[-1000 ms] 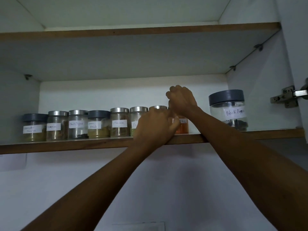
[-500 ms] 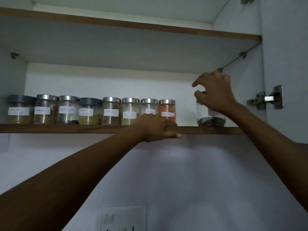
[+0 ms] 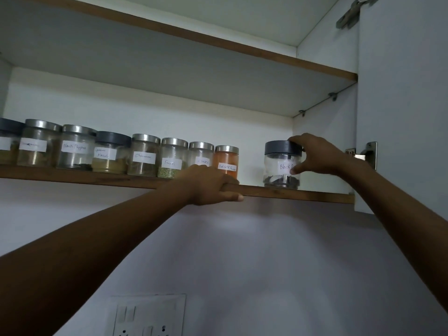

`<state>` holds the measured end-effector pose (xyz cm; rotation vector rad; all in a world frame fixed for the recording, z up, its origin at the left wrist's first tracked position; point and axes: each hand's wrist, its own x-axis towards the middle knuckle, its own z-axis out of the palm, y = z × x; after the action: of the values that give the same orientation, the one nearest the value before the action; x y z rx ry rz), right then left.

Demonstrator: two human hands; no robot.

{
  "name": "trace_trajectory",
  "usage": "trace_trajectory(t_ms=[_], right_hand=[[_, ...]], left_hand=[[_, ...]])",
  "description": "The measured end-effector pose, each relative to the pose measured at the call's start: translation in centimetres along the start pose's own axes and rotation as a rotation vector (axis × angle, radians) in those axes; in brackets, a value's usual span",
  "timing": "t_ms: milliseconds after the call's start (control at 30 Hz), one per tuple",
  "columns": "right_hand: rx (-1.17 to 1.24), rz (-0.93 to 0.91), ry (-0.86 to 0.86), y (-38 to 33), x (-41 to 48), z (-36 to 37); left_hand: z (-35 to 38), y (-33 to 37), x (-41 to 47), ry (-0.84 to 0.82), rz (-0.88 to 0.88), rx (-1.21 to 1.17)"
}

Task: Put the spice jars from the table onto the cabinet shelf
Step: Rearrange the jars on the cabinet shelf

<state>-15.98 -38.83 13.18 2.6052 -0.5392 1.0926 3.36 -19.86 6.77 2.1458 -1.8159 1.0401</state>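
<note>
Shifted rightward, right hand point(image 3: 317, 154) grips the jar point(image 3: 276, 163) just left of it.

A row of jars point(image 3: 144, 156) is standing along the left and middle of the shelf point(image 3: 303, 193). A lone jar point(image 3: 276, 166) is standing apart to the right, near the side wall point(image 3: 322, 132). A socket plate point(image 3: 148, 316) is sitting on the wall below.

Dim, plain white wall point(image 3: 242, 251) — a switch plate point(image 3: 148, 316) low down, a metal hinge point(image 3: 366, 154) at right.
</note>
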Motion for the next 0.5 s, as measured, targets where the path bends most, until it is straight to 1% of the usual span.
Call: trace_trajectory(t_ms=[233,500], right_hand=[[-0.078,0.026,0.000,-0.8,2.7,2.6],[-0.047,0.067,-0.029,-1.3,6.7,6.9]], left_hand=[[0.5,-0.2,0.0,0.072,0.034,0.056],[0.6,-0.2,0.1,0.119,0.027,0.116]])
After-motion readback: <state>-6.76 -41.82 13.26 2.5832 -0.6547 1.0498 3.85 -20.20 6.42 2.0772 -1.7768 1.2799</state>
